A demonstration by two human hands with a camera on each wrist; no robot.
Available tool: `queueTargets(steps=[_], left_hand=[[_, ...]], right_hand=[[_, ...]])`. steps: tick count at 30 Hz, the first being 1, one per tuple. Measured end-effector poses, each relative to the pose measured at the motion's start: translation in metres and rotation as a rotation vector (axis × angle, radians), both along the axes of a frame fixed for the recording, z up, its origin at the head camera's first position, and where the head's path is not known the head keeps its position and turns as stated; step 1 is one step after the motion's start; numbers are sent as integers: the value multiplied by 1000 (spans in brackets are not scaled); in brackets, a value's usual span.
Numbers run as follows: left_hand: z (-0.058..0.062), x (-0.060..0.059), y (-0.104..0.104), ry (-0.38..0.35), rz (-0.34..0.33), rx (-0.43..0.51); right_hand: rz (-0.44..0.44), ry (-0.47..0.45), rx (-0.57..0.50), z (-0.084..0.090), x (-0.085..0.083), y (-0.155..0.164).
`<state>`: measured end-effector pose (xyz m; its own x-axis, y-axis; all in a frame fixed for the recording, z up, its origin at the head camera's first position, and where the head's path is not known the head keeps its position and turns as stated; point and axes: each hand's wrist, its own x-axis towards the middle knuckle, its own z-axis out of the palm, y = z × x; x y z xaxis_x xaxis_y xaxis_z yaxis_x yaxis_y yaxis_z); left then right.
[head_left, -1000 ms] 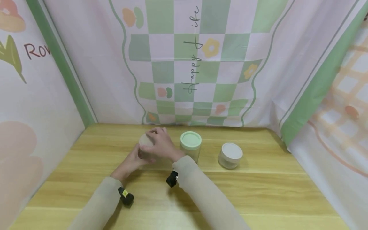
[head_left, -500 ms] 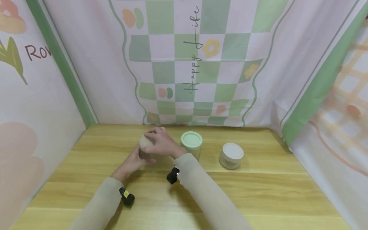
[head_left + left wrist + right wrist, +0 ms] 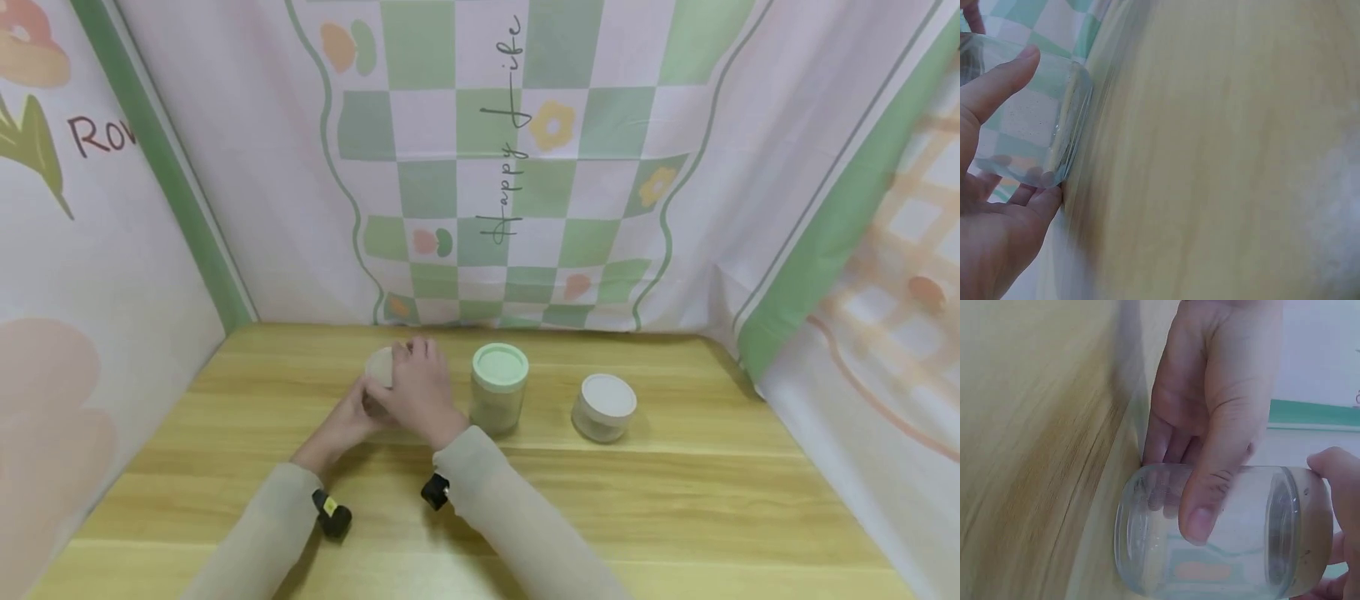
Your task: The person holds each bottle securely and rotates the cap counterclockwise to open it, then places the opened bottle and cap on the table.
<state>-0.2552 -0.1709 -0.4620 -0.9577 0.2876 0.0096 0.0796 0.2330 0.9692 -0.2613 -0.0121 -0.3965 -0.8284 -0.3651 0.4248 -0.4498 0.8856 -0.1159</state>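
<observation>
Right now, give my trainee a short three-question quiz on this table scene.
1. True or false: the left hand holds the glass body of the beige-lidded jar.
2. Which jar stands farthest from the hands? A. green-lidded jar B. white-lidded jar
3. What does the right hand grip?

Key: 1 true. 2 B. 3 The lid end of the beige-lidded jar.

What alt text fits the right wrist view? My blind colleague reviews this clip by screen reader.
A clear jar with a beige lid stands on a wooden table; the left hand grips its glass wall, thumb across the front. Fingers of the right hand curl on the lid.
</observation>
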Motion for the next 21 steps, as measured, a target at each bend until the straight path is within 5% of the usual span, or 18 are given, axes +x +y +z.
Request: queueTargets(steps=[17,21], left_hand=[[-3,-3,-1,4,-4,-12],[-2,-1,-1,-30,0,-7]], right_hand=[[83,15,-126,-8,-10,4],[150,-62,-169,-6,-14,8]])
